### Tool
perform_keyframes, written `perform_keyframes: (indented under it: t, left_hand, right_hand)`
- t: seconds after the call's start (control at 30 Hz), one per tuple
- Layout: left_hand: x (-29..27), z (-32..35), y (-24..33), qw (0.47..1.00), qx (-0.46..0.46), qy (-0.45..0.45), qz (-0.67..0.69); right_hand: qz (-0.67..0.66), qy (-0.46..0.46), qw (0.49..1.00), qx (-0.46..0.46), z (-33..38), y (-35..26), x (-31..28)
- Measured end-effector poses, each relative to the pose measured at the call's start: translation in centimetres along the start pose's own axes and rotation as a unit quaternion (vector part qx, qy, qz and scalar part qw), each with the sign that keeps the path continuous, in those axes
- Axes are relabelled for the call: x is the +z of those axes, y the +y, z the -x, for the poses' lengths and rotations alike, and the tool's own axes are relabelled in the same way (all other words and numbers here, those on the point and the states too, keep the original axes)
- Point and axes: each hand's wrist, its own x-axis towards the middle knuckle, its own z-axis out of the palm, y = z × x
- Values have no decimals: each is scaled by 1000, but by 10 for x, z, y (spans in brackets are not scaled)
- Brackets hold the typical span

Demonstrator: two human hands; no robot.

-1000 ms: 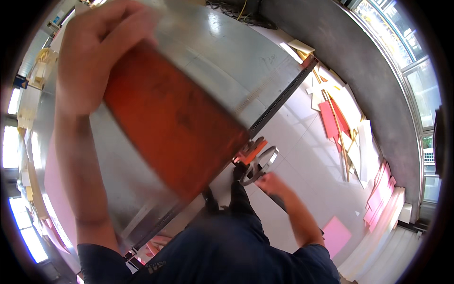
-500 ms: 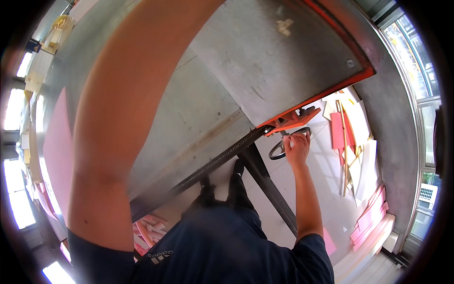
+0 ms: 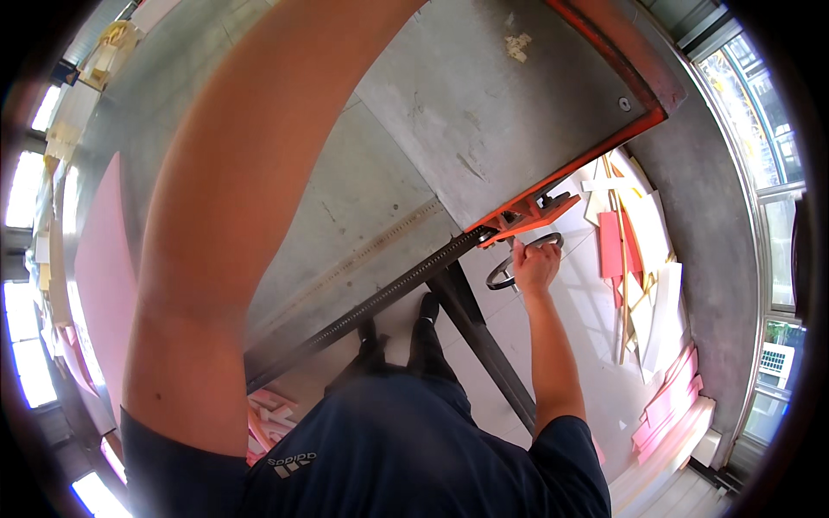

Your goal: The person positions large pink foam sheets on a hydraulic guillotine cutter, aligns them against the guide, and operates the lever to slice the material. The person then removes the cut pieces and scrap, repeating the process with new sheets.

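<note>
My right hand (image 3: 537, 265) is closed round the rim of a black handwheel (image 3: 501, 278), below the right end of a machine table. The wheel's shaft runs up to an orange bracket (image 3: 531, 217) under the table edge. My left arm crosses the upper left over the grey metal table (image 3: 345, 207), and its hand lies beyond the top of the picture. A flat metal plate (image 3: 484, 112) with an orange edge sits on the table's right part. Along the table's front runs a dark toothed rack (image 3: 380, 300).
Pink and white offcut boards (image 3: 623, 250) lean and lie on the floor at the right, with more pink strips (image 3: 272, 414) under the table. A slanting dark table leg (image 3: 484, 345) stands near my feet. A large pink sheet (image 3: 105, 268) is at the left.
My right hand has shifted slightly on the wheel, with the fingers now more curled over the rim. The whole view has moved a little.
</note>
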Motion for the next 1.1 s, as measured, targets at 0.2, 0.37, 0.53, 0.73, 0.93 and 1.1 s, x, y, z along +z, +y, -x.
perform_keyframes:
  t: [0.2,0.37,0.53,0.73,0.93,1.1]
  left_hand:
    - [-18,10,5,970,-142,-15,197]
    - [-26,12,8,934,-216,4,283]
    - [-23,11,9,940,-204,-1,273]
    - [-21,10,8,943,-206,-10,260]
    - [-20,7,7,948,-195,2,252]
    - [-27,11,11,937,-212,-7,277]
  right_hand:
    - [68,-37,996,-51,30,-24,3]
    - [65,-41,996,-48,28,-29,0]
    - [86,-32,994,-55,28,-23,2]
    - [72,-20,996,-46,27,-25,2]
    - [66,-48,996,-27,28,-27,-1]
    - [56,-49,997,-22,28,-25,-1]
